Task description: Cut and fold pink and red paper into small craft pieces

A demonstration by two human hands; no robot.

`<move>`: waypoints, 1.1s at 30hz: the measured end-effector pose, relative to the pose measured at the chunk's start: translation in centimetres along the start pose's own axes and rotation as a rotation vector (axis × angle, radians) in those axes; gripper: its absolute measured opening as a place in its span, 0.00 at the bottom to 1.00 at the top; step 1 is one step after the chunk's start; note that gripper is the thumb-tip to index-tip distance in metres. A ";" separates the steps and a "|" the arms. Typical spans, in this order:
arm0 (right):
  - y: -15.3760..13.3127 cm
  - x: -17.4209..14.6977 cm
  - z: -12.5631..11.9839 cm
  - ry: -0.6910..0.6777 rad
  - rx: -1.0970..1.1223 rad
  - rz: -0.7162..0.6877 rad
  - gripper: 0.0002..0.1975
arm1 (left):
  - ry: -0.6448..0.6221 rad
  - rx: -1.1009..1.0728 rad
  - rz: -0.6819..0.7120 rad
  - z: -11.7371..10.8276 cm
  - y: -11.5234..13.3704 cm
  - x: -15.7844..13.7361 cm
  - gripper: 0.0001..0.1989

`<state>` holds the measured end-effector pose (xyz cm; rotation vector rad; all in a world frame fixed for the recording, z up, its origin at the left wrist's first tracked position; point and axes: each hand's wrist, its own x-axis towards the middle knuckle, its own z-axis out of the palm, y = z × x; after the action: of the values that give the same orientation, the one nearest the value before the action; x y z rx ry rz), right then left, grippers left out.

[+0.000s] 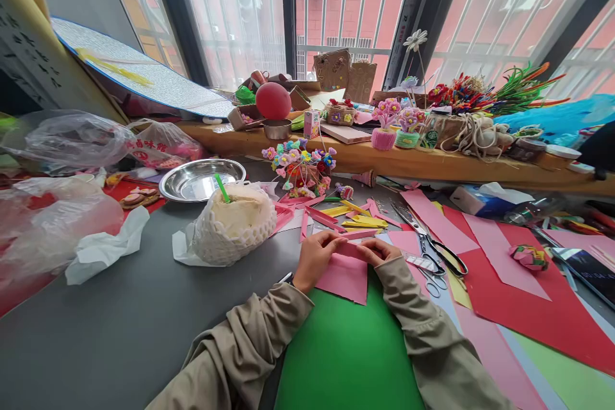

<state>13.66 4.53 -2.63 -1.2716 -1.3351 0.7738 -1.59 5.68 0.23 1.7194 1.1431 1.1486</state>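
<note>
Where pinched, pink paper (342, 278) looks folded

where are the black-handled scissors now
In the head view, the black-handled scissors lie right of the right hand, by the left edge of the large red sheet.

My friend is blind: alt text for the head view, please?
A person's left hand and right hand hold the far edge of pink paper over a green surface. Scissors and red paper lie to the right; a coconut with a green straw sits left.
</note>
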 end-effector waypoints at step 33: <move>0.0 0.1 -0.3 -0.049 -0.125 -0.098 0.10 | -0.092 0.123 0.071 0.3 0.1 -0.2 0.11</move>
<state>13.94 4.59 -2.50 -1.2811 -1.4935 0.6648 -1.34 5.40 0.22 1.9001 1.1248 1.0485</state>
